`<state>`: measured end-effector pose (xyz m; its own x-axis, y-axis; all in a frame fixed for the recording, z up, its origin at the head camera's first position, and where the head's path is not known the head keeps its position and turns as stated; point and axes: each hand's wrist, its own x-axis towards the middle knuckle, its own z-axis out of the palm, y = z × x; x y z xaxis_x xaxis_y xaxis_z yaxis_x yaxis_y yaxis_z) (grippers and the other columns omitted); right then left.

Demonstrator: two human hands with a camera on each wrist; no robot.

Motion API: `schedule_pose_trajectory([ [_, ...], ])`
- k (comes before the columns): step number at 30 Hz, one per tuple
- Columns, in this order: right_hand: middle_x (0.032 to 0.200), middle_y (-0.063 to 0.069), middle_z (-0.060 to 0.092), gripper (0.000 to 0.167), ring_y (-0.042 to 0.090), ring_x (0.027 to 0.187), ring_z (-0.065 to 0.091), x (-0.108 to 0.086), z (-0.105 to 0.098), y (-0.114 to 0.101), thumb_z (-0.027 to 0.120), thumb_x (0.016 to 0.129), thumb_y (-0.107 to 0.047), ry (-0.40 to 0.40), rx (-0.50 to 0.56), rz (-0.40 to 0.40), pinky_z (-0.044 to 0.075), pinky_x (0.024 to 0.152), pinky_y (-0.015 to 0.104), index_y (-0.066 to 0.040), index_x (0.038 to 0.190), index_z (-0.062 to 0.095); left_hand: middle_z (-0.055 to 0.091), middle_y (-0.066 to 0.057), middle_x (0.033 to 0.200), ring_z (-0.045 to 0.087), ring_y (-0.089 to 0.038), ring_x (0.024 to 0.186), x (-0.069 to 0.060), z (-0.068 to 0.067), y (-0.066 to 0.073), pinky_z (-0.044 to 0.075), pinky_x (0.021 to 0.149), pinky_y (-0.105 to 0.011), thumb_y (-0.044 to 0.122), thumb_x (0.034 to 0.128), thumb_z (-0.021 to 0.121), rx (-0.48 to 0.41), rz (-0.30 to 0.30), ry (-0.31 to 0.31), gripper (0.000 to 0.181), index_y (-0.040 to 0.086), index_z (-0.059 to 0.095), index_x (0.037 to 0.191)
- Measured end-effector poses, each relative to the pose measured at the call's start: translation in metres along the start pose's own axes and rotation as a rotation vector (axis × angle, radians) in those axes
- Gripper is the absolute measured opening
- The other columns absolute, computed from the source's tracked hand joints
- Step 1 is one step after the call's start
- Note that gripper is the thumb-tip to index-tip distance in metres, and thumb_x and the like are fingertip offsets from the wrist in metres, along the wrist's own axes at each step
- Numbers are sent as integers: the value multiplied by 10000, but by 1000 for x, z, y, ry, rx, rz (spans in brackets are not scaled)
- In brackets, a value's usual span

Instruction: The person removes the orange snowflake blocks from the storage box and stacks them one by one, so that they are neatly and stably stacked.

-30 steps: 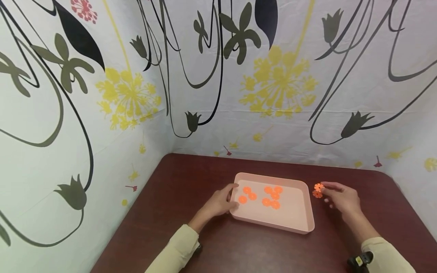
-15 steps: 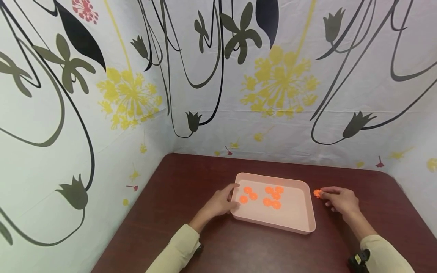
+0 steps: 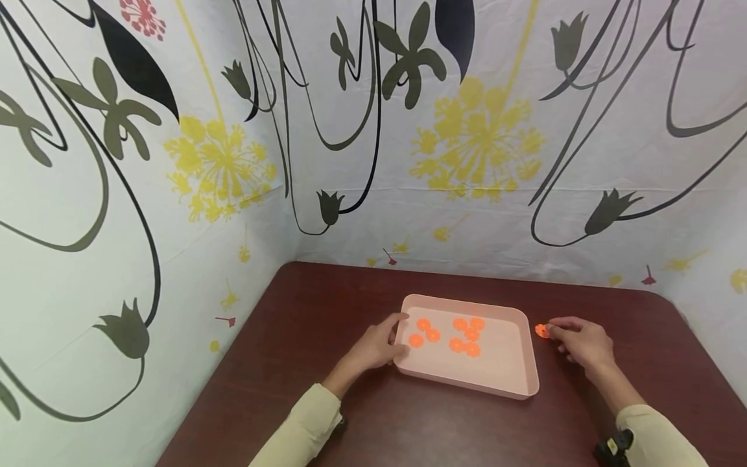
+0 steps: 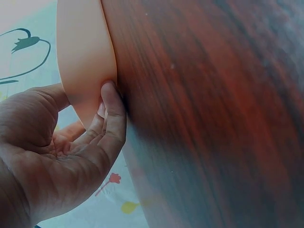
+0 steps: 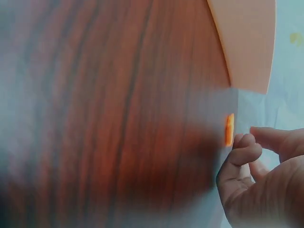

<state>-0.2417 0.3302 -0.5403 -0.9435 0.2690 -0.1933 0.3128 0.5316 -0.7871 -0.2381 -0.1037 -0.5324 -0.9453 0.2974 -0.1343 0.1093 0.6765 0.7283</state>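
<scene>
A pale pink tray (image 3: pixel 502 363) lies on the dark reddish-brown table. My left hand (image 3: pixel 373 345) grips its left wall, and in the left wrist view the tray's wall (image 4: pixel 85 52) passes between thumb and fingers of that hand. Inside the tray are several orange notched plastic discs (image 3: pixel 471 335), grouped to the left and in the middle. Right of the tray, my right hand (image 3: pixel 585 344) pinches an orange notched disc (image 3: pixel 541 331) low over the table. The right wrist view shows orange edge-on (image 5: pixel 229 129) at the fingertips; whether one or two discs are there cannot be seen.
The dark table (image 3: pixel 449 428) extends around the tray. Floral-patterned white cloth (image 3: pixel 350 149) stands behind the table and along its left side. A dark device (image 3: pixel 615 446) sits on the right wrist by the sleeve (image 3: pixel 659 431).
The right hand has lowered the disc it held onto the other disc beside the tray; two separate discs showed before, one orange shape shows now. The left hand and tray have stayed put.
</scene>
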Motion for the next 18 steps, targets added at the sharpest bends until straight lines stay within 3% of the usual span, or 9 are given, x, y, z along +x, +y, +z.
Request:
schedule_pose_trajectory([
  [2,793,-46,749,495,111,625,648,-5,4,-5,689,1019,-388,10,17,-40,582,531,313,-34,1364,666,562,-5,783,579,-141,549,-1,0,1,462,490,-240,168,936,781,-4,-6,-4,693,227,477,1556],
  [5,827,-79,757,539,93,632,666,-13,12,-17,705,1016,-401,-19,161,-102,601,540,302,-30,1397,618,567,-11,782,580,-146,550,-2,-1,1,464,493,-243,161,933,784,-7,-9,-5,702,214,474,1561],
  [10,864,-147,747,376,76,667,671,-25,21,-42,724,1018,-316,-143,434,-151,609,547,276,-126,1326,622,573,-15,785,589,-149,557,-3,-3,1,474,506,-247,170,939,796,-8,-5,0,713,196,468,1572],
  [13,865,-166,734,319,72,665,661,-33,27,-55,703,1033,-264,-190,457,-159,604,557,262,-145,1318,621,574,-10,785,591,-146,555,-2,-2,0,478,508,-245,170,939,798,-8,-3,-3,712,202,470,1570],
  [18,1007,-115,747,515,87,689,644,-48,42,-65,656,1059,-315,-296,394,-144,569,585,252,-58,1476,495,576,-7,783,592,-142,550,0,0,0,475,504,-242,155,932,789,-16,1,-3,712,216,474,1567],
])
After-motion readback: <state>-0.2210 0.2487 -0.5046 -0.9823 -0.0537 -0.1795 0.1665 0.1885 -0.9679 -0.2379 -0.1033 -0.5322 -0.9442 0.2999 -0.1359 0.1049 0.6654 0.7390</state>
